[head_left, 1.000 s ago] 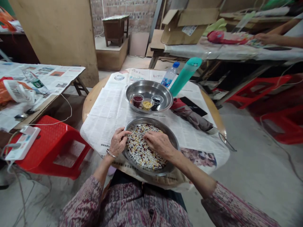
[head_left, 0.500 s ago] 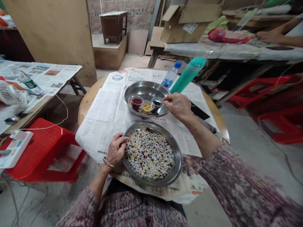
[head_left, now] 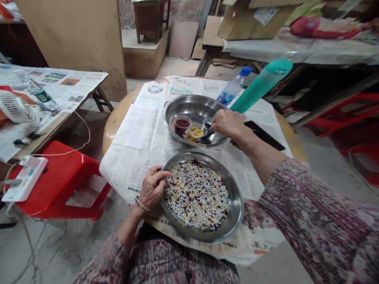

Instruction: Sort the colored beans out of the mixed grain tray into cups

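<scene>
A steel basin (head_left: pixel 237 209) near my body holds mixed white grains with red, yellow and dark beans (head_left: pixel 197 197). My left hand (head_left: pixel 152 187) grips its left rim, fingertips reaching over the edge. Behind it stands a second steel basin (head_left: pixel 188 101) with three clear cups inside: one of red beans (head_left: pixel 182 124), one of yellow beans (head_left: pixel 196 133), and one of black beans (head_left: pixel 208 123). At the black bean cup, my right hand (head_left: pixel 227 123) has its fingers pinched together at the opening. The hand partly covers that cup, and what lies in the fingertips is hidden.
Newspaper (head_left: pixel 133 134) covers the round table. A blue-capped bottle (head_left: pixel 233 86), a green bottle-like container (head_left: pixel 263 85) and a black phone (head_left: pixel 264 135) lie beyond my right arm. To the left are a red stool (head_left: pixel 63 173) with a power strip (head_left: pixel 26 179) and a fan (head_left: pixel 17 108).
My right hand has come down from above the far basin's right edge to the black bean cup. The left hand keeps its place on the rim. The whole view has shifted.
</scene>
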`<state>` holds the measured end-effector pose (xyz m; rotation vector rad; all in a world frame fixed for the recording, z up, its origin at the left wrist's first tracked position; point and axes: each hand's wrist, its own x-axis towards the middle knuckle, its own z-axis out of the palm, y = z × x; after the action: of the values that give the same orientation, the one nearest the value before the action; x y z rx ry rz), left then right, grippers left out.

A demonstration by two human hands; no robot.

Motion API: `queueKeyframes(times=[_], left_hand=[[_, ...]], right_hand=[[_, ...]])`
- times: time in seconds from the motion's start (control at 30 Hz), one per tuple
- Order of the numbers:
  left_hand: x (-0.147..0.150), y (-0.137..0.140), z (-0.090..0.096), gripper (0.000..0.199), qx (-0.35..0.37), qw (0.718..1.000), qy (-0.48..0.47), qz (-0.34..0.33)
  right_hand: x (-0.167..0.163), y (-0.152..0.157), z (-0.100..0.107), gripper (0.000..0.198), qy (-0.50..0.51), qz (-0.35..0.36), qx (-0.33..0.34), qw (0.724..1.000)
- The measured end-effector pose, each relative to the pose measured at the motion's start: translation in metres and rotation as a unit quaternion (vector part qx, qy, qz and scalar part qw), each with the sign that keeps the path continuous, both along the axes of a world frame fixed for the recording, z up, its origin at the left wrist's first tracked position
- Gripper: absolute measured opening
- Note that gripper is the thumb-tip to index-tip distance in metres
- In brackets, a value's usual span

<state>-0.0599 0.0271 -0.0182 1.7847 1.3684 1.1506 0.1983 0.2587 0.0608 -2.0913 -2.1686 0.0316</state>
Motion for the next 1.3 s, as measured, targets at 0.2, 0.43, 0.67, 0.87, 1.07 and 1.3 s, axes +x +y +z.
queueKeyframes(times=[0.2,0.43,0.67,0.87,1.07,1.3], left_hand=[[0.000,0.001,-0.001,0.030,0.006,1.000,0.000,0.001],[0.000,0.002,-0.004,0.028,0.010,1.000,0.003,0.004],[-0.001,0.003,-0.006,0.030,0.019,1.000,0.003,0.005],[-0.001,0.004,-0.002,0.028,0.027,0.999,0.024,0.003],[-0.001,0.004,0.000,0.029,0.024,0.999,0.028,0.007],[-0.002,0.005,0.000,0.027,0.032,0.999,0.025,0.007]], right_hand=[[-0.012,-0.013,0.007,0.009,-0.014,-0.035,-0.031,0.999],[-0.008,-0.036,0.018,0.014,0.053,-0.031,0.042,0.997],[-0.027,-0.165,0.003,0.019,0.139,0.160,0.038,0.976],[-0.057,-0.257,-0.042,0.019,0.107,0.294,-0.093,0.945],[-0.031,-0.230,-0.050,0.024,0.078,0.194,-0.029,0.977],[-0.052,-0.194,-0.049,0.027,0.090,0.121,-0.006,0.989]])
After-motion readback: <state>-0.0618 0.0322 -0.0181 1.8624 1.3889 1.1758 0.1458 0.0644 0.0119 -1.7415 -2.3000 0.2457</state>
